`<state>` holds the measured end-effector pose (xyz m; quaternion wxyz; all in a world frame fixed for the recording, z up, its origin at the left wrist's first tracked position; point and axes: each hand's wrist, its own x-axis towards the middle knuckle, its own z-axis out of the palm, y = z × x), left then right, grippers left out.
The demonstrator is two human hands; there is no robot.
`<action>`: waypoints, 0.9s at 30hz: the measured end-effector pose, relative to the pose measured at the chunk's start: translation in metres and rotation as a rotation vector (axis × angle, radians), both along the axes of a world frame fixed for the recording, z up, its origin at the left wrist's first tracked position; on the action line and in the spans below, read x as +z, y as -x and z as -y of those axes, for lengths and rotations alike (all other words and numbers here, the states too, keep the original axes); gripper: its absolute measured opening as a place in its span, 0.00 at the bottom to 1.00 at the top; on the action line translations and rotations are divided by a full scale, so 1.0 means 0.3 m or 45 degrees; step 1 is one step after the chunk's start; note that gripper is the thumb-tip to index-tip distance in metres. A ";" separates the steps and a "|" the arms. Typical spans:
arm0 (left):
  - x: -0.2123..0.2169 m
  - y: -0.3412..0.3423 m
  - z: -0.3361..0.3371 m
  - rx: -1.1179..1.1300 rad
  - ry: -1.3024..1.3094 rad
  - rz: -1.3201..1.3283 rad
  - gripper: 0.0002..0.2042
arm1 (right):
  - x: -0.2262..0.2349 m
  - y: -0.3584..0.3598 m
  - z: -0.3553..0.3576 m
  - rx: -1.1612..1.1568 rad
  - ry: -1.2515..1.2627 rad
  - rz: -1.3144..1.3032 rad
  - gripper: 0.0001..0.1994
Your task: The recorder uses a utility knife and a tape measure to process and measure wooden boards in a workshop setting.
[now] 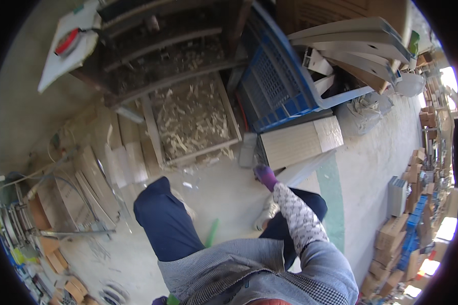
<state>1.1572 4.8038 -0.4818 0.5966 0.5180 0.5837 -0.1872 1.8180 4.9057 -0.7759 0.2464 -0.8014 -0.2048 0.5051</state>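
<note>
My right hand (265,177), in a purple glove, reaches forward and down beside my right knee. Its fingertips are close to a grey block-like piece (247,150) on the floor; blur hides whether they touch it and how the fingers are set. Only a sliver of my left hand (160,301), also gloved in purple, shows at the lower edge, its fingers hidden. A bit of something green (173,300) lies right beside it. Between my legs a green strip (212,233) sticks out past my grey checked clothing. Ahead sits a shallow tray (155,137) strewn with pale scraps.
Above the tray stands a dark rack (163,51). A blue plastic crate (285,109) holding long grey panels rests at the right, near a cardboard box (292,144). Flattened cardboard (86,178) and cables lie left. Stacked boxes (392,231) line the far right, beyond a green floor stripe (331,195).
</note>
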 end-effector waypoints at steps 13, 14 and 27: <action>0.218 -0.495 -0.602 -0.180 -1.671 0.224 0.18 | 1.506 0.354 -0.827 0.050 -1.548 1.218 0.17; 0.263 -0.564 -0.592 -0.002 -1.576 0.402 0.19 | 1.582 0.325 -0.933 -0.033 -1.582 1.513 0.18; -0.179 -0.942 -0.576 -0.354 -0.487 0.915 0.30 | 1.373 0.310 -1.078 -0.179 -0.992 1.196 0.25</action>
